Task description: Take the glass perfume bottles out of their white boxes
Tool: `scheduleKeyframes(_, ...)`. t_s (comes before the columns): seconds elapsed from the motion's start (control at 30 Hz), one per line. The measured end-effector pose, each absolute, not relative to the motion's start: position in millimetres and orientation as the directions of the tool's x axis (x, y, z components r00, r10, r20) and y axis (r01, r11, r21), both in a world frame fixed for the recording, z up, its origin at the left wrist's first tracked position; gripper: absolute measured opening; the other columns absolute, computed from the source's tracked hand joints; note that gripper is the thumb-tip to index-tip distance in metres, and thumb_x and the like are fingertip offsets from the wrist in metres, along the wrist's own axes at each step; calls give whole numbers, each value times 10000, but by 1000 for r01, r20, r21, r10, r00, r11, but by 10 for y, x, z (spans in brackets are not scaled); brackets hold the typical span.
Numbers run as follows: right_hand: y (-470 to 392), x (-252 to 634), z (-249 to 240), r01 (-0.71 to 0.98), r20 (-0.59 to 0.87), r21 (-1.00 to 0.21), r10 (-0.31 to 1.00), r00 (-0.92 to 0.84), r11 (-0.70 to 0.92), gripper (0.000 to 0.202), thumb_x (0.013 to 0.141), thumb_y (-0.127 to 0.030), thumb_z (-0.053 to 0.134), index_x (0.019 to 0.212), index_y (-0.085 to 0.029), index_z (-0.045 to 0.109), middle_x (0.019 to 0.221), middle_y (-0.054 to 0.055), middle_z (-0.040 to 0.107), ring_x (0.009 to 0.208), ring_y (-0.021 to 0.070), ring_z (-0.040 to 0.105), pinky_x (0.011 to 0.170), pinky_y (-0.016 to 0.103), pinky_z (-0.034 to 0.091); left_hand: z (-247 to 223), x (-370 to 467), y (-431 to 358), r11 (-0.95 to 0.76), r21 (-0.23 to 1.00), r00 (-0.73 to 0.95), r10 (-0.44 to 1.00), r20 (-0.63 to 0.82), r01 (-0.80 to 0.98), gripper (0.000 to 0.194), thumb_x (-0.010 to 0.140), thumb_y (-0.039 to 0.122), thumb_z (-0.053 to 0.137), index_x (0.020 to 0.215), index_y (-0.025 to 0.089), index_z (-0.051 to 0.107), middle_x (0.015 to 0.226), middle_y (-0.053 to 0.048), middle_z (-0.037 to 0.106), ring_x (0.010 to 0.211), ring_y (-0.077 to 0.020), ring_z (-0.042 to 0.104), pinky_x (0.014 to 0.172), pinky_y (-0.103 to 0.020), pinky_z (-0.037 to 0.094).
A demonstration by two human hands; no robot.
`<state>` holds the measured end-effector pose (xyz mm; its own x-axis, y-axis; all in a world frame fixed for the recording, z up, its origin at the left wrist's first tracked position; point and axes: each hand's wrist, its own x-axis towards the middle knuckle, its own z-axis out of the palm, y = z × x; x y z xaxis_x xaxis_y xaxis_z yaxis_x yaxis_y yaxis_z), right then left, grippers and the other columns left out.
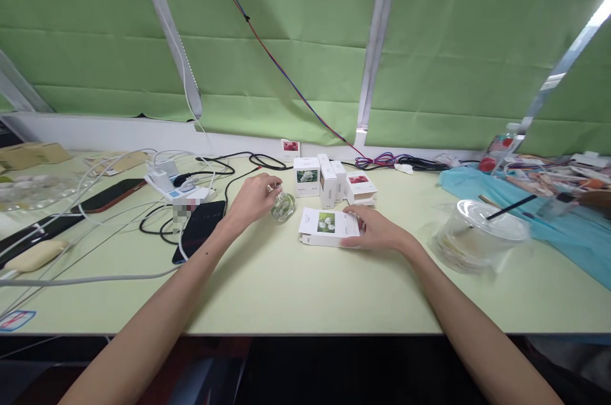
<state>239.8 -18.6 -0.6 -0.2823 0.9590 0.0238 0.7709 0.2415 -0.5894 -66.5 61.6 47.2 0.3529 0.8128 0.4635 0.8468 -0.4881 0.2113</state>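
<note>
My left hand [255, 197] has its fingers closed at the top of a small round glass bottle [283, 207] with green and white inside. The bottle tilts just above or on the table; I cannot tell whether it touches. My right hand [375, 228] grips the right end of a white box [312, 223] printed with white flowers, which lies flat on the table. Behind it stand a white box with a white flower picture [307, 179], two narrow white boxes [328, 183] and an opened white box with red flowers [359, 185].
To the left are a power strip [167, 185] with tangled cables and a black phone [201, 227]. On the right, a lidded plastic cup [480, 242] with a black straw stands beside blue plastic sheeting [554, 227]. A small red-flower card [290, 149] leans at the wall.
</note>
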Motion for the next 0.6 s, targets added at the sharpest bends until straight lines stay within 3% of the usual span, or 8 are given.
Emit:
scheduleKeyframes(0.23,-169,2407,-40,758,44,-601,957,-287,255,841,698,-621,781,1394,-229,518,1349,130,578,1119,313,576,906,434,482,434,-662,638,-410,106,303,803,514,906,315,931,203,447,1061,137,727,1063,-140,688,867,-259,672,733,-332,473)
scheduleKeyframes(0.37,-178,2401,-33,756,50,-601,956,-288,259,839,700,-618,781,1393,-221,521,1349,136,576,1117,311,572,906,432,481,413,-604,523,-384,89,264,768,583,919,345,940,211,433,1167,142,683,1228,-162,624,817,-232,665,692,-327,472)
scheduleKeyframes(0.43,-181,2395,-26,758,51,-599,956,-288,260,830,704,-614,778,1386,-215,523,1354,137,571,1116,307,574,903,425,482,373,-545,455,-415,81,295,759,580,906,338,940,218,423,1135,146,690,1183,-158,641,801,-227,656,680,-323,466)
scheduleKeyframes(0.5,-181,2388,-20,755,55,-600,955,-292,265,811,708,-602,780,1374,-214,526,1350,134,572,1115,302,576,901,419,482,312,-486,407,-482,132,366,791,490,866,280,916,224,462,986,151,723,1001,-124,696,809,-228,653,709,-315,462)
scheduleKeyframes(0.6,-178,2380,-13,747,67,-604,952,-298,276,773,714,-576,784,1350,-215,536,1335,127,577,1112,292,579,892,408,487,213,-432,374,-482,392,423,876,231,784,166,815,246,593,752,160,721,770,-75,711,740,-209,647,689,-289,460)
